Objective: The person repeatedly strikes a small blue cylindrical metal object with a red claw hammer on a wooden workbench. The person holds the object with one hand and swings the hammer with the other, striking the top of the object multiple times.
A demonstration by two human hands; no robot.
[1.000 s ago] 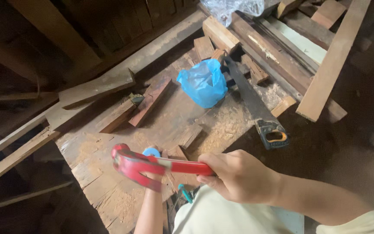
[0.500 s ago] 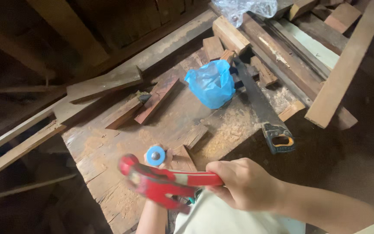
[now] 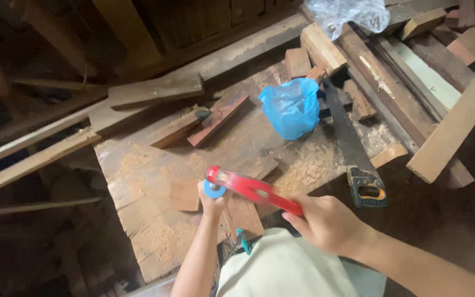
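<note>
I judge the step as positioning: right hand [image 3: 331, 223] is wrapped around the red tool [image 3: 251, 188], its head at the blue roll [image 3: 214, 190], which left hand [image 3: 213, 204] pinches over the table [image 3: 138, 176]. Next move calls for steady alignment of the 2. Count: 1 tool, 1 roll, 1 saw [image 3: 353, 151], 1 blue bag [image 3: 292, 107], 1 clear bag [image 3: 347, 14].

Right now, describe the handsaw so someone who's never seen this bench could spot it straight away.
Find the sawdust-covered wooden workbench, then the crumpled blue plastic bag on it. The handsaw lies just right of the bag, its dark blade running toward the bench's near edge. Its black-and-orange handle sets it apart from the plain wood offcuts around it.
</note>
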